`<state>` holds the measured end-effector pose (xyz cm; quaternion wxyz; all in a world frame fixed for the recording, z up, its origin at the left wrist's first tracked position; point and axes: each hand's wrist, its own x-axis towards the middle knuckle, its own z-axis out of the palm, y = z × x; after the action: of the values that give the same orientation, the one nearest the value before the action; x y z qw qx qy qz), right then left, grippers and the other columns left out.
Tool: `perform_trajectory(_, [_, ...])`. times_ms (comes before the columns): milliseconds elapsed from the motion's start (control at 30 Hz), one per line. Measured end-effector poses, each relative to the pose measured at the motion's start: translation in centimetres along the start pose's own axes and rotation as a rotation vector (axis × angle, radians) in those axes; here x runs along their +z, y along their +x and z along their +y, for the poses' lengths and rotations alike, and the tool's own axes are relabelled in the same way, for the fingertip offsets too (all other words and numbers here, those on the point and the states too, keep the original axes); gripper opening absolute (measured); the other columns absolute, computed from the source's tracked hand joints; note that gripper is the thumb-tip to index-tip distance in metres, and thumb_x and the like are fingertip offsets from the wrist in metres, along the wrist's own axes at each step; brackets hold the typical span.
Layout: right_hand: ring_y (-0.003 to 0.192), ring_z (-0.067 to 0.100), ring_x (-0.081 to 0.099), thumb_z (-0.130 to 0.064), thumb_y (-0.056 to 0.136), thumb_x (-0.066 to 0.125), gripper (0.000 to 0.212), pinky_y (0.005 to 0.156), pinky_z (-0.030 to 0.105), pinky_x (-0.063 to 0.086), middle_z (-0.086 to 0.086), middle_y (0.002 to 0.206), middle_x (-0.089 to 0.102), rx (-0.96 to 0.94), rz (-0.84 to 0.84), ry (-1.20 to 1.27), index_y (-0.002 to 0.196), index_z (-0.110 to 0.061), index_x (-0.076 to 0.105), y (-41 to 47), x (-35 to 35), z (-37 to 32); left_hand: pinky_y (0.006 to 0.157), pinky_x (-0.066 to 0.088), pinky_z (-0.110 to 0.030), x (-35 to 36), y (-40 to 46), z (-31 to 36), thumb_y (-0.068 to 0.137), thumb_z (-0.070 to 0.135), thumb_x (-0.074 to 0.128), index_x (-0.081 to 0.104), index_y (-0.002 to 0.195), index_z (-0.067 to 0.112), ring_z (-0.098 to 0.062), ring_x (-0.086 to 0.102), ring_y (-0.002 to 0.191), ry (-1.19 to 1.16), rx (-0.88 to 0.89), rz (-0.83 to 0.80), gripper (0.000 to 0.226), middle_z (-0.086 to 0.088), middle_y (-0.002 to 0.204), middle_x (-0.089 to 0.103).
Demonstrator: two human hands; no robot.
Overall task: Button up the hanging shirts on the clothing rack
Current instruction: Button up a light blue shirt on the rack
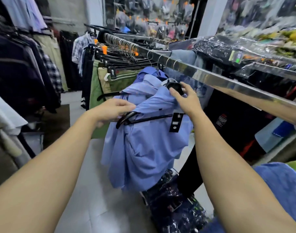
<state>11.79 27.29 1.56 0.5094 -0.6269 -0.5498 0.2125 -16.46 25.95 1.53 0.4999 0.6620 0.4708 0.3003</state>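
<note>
Wrapped clothes (174, 204): a dark heap in clear plastic on the floor, at about 6 o'clock from the shirt.
Front shirt (143, 148): light blue, hanging bunched and creased at the middle of the view, between the two forearms, its front not visibly closed.
Label (176, 122): a black strip with pale marks, hanging on the shirt's chest at about 3 o'clock from the left hand.
Front hanger (140, 119): black, lying tilted across the top of the shirt, one end sticking out to 9 o'clock.
Left hand (113, 110): at the 9 o'clock shoulder of the shirt, fingers curled over cloth and the hanger end, gripping them.
Right hand (187, 98): at 1 o'clock from the left hand, fingers bent round the black hanger neck at the collar, holding it.
Second shirt (143, 86): also blue, just behind the first at 12 o'clock, on its own black hanger.
Rail (211, 78): shiny metal, running from 11 o'clock down to 3 o'clock, above the shirts; wire hooks rest on it.
Trousers (100, 84): green and tan, hung further along the rail at 11 o'clock.
Far wall: blurred packaged goods at 12 o'clock.
</note>
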Motion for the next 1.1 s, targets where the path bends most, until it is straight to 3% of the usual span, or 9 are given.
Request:
perform_trajectory(133, [0.118,0.018,0.056,-0.053,0.082,0.072,0.056,0.101,0.033,0.045,0.001,0.125,0.06,-0.04,0.015,-0.065,0.129,-0.027,0.057,0.4,-0.5,0.4,0.063,0.042,-0.021,0.4,0.1,-0.4,0.09,0.027,0.07,0.073,0.091,0.019,-0.007,0.054,0.066,0.082,0.16,0.137,0.009,0.001,0.077,0.065])
perform_trajectory(267, [0.121,0.026,0.051,-0.076,0.065,0.059,0.071,0.102,0.044,0.044,0.002,0.117,0.064,-0.043,0.133,-0.207,0.118,-0.029,0.061,0.1,-0.2,0.3,0.066,0.036,-0.034,1.6,0.6,-1.6,0.093,0.027,0.064,0.061,0.088,0.018,-0.02,0.05,0.069,0.482,0.356,0.617,0.011,0.001,0.075,0.056])
perform_trajectory(400, [0.126,0.032,0.041,-0.072,0.078,0.062,0.06,0.1,0.044,0.037,0.002,0.117,0.064,-0.025,0.258,-0.33,0.119,-0.029,0.061,-0.5,0.9,0.0,0.071,0.036,-0.042,4.6,-0.7,-4.4,0.097,0.023,0.054,0.056,0.094,0.013,-0.035,0.058,0.08,0.889,0.41,0.977,0.011,-0.011,0.086,0.062])
perform_trajectory(567, [0.125,0.033,0.04,-0.069,0.079,0.063,0.059,0.098,0.049,0.037,0.003,0.119,0.062,0.04,0.352,-0.318,0.121,-0.028,0.061,-1.8,2.4,-1.2,0.072,0.041,-0.042,9.0,-0.2,-9.3,0.098,0.021,0.053,0.056,0.098,0.01,-0.039,0.06,0.09,0.608,0.108,0.553,0.011,-0.016,0.093,0.067])
perform_trajectory(733, [0.125,0.034,0.041,-0.067,0.081,0.061,0.057,0.096,0.052,0.04,0.003,0.123,0.061,0.06,0.377,-0.339,0.125,-0.03,0.06,-2.4,3.3,-1.2,0.066,0.039,-0.026,13.4,-0.2,-9.4,0.095,0.028,0.06,0.063,0.092,0.012,-0.021,0.06,0.082,0.447,-0.021,0.052,0.017,-0.001,0.08,0.062])
perform_trajectory(800, [0.122,0.033,0.044,-0.067,0.082,0.061,0.056,0.095,0.051,0.044,0.006,0.12,0.061,0.022,0.35,-0.303,0.125,-0.03,0.063,-2.2,2.8,-0.5,0.062,0.043,-0.024,13.1,0.1,-7.9,0.092,0.029,0.064,0.064,0.08,0.018,-0.015,0.058,0.069,0.414,0.074,0.125,0.016,0.005,0.067,0.061])
perform_trajectory(867, [0.116,0.029,0.052,-0.065,0.085,0.058,0.053,0.094,0.046,0.047,0.007,0.113,0.065,-0.021,0.27,-0.234,0.12,-0.026,0.069,-2.1,1.7,0.3,0.066,0.047,-0.03,11.9,0.4,-5.7,0.088,0.026,0.064,0.06,0.076,0.024,-0.016,0.057,0.069,0.346,0.254,0.434,0.013,0.006,0.069,0.06])
perform_trajectory(967, [0.111,0.018,0.061,-0.049,0.089,0.063,0.042,0.1,0.038,0.048,0.002,0.115,0.07,0.011,0.136,-0.133,0.118,-0.019,0.071,-2.3,-0.6,1.4,0.087,0.044,-0.041,9.1,1.8,-2.7,0.088,0.03,0.059,0.06,0.109,0.016,-0.028,0.053,0.101,0.471,0.486,0.859,0.025,-0.005,0.108,0.057])
perform_trajectory(1100, [0.111,0.014,0.063,-0.017,0.09,0.056,0.03,0.1,0.031,0.048,0.004,0.119,0.069,0.008,-0.048,-0.114,0.116,-0.019,0.07,-2.8,-3.7,2.2,0.112,0.023,-0.047,5.0,5.2,0.4,0.094,0.037,0.052,0.041,0.141,0.008,-0.034,0.036,0.133,0.771,0.471,0.791,0.057,-0.012,0.143,0.043])
